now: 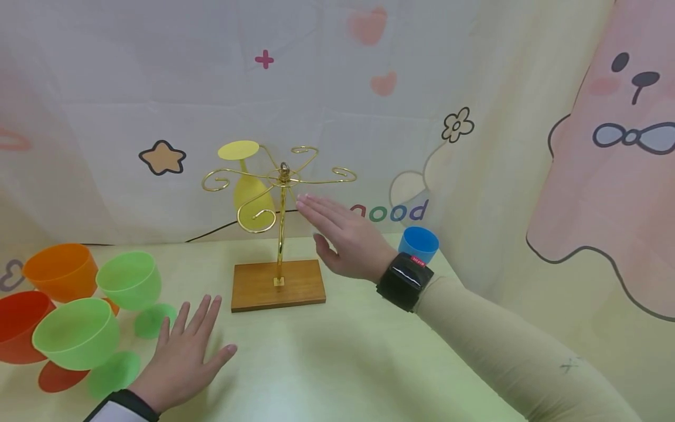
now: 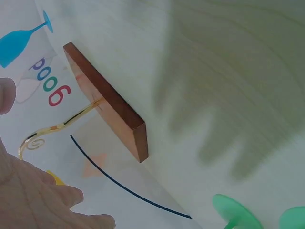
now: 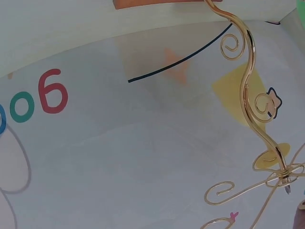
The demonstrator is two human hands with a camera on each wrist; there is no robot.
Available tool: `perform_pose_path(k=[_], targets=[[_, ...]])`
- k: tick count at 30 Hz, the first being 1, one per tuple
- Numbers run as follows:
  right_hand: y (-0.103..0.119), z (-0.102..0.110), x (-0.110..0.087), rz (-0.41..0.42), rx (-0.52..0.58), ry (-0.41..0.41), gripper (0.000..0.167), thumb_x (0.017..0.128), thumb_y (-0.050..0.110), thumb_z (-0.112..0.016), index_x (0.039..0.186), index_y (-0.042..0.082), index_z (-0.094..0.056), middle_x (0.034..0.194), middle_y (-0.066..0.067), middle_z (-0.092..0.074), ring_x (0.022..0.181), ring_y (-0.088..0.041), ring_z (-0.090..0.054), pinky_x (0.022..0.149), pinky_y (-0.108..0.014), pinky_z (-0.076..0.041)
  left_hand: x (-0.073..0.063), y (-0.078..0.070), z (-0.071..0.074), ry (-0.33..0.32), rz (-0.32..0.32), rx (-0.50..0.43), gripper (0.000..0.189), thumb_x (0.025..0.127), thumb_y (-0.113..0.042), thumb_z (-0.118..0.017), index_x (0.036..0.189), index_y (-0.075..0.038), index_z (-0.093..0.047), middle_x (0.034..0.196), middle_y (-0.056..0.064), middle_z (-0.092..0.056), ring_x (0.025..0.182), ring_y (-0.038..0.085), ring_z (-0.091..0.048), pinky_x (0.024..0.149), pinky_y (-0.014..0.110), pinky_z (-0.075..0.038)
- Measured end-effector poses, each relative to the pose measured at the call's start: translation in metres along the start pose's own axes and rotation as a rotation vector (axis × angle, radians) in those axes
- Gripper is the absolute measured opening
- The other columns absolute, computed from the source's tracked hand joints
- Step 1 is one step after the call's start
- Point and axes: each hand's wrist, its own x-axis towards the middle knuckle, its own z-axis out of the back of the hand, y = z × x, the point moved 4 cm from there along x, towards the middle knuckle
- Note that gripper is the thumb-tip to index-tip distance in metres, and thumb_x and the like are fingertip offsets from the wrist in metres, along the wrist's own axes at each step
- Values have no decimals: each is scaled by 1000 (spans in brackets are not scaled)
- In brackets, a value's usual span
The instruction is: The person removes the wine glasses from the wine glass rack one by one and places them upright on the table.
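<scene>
A gold wire rack with curled arms rises on a twisted pole (image 1: 281,240) from a wooden base (image 1: 306,287). From its back-left arm a yellow goblet (image 1: 249,190) hangs upside down. My right hand (image 1: 350,237) is held beside the pole at the right, below the arms, fingers extended and holding nothing; whether the fingertips touch the rack I cannot tell. Over the table at front left hovers my left hand (image 1: 181,357), fingers spread, grasping nothing. It is nearest to two green goblets (image 1: 79,340). The right wrist view shows the gold pole (image 3: 248,86) and the yellow goblet behind it.
Left of my left hand, an orange goblet (image 1: 60,272) and a red goblet (image 1: 21,328) stand close to the green ones. A blue goblet (image 1: 419,241) stands behind my right wrist, near the table's right edge. A printed curtain (image 1: 184,76) hangs behind the table.
</scene>
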Motion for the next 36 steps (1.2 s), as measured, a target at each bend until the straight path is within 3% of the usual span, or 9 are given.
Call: perform_pose_path(k=[5,9,12,16,22,26,29,31,36], targets=[[0,-3,0,-43,-10,-1,62,87,-7,-58,145,1,-40,147,-13,-44,140,-19,-33,109,-31,-33,7,-14,26,-34,-65,-39,87,94,-55,-52,156,-12,-10,158,18,-20,140,51,-11,108,69,-2],[1,-2,-1,-79,-9,-2,64,86,-12,-59,145,2,-40,147,-12,-44,140,-19,-34,109,-30,-33,21,-31,65,-88,-137,-101,85,95,-46,-58,156,-10,-10,156,19,-24,141,48,-15,112,62,-6],[2,-2,-1,-101,-6,0,62,87,-13,-58,144,1,-41,147,-13,-44,140,-19,-33,110,-29,-31,35,-42,99,-176,-222,-101,82,94,-33,-62,155,-7,-14,154,21,-27,140,44,-21,116,53,-9],[2,-3,-2,-116,-2,1,60,87,-14,-57,143,1,-42,146,-13,-45,140,-18,-33,110,-29,-31,58,-49,145,-321,-339,-39,79,87,-9,-62,153,-1,-18,152,25,-29,139,41,-27,117,45,-14],[3,-4,0,-122,36,0,59,90,-12,-53,145,4,-40,147,-12,-44,140,-17,-32,112,-29,-29,113,-38,195,-351,-369,111,83,83,4,-58,152,4,-12,155,27,-21,143,38,-19,117,45,-12],[2,-3,-2,-121,38,0,59,90,-12,-53,145,4,-40,146,-11,-45,140,-17,-33,111,-28,-29,155,-20,206,-305,-369,151,84,86,3,-59,153,2,-9,156,25,-18,144,37,-17,117,46,-13],[2,-3,-2,-116,23,6,58,90,-12,-52,145,4,-40,146,-11,-45,140,-17,-32,112,-27,-28,181,-6,202,-255,-364,159,84,88,-1,-62,155,-3,-11,157,22,-20,141,39,-24,109,56,-28],[2,-3,-2,-112,15,7,58,90,-12,-52,144,4,-41,146,-11,-46,140,-17,-32,112,-27,-27,194,2,198,-227,-354,171,83,89,-5,-65,155,-7,-14,157,19,-23,132,43,-38,97,61,-40],[2,-2,-2,-104,11,4,55,91,-12,-51,143,2,-42,145,-12,-47,140,-17,-33,111,-26,-28,219,11,189,-167,-369,174,76,92,-10,-65,155,-12,-21,154,17,-30,123,46,-47,91,62,-43]])
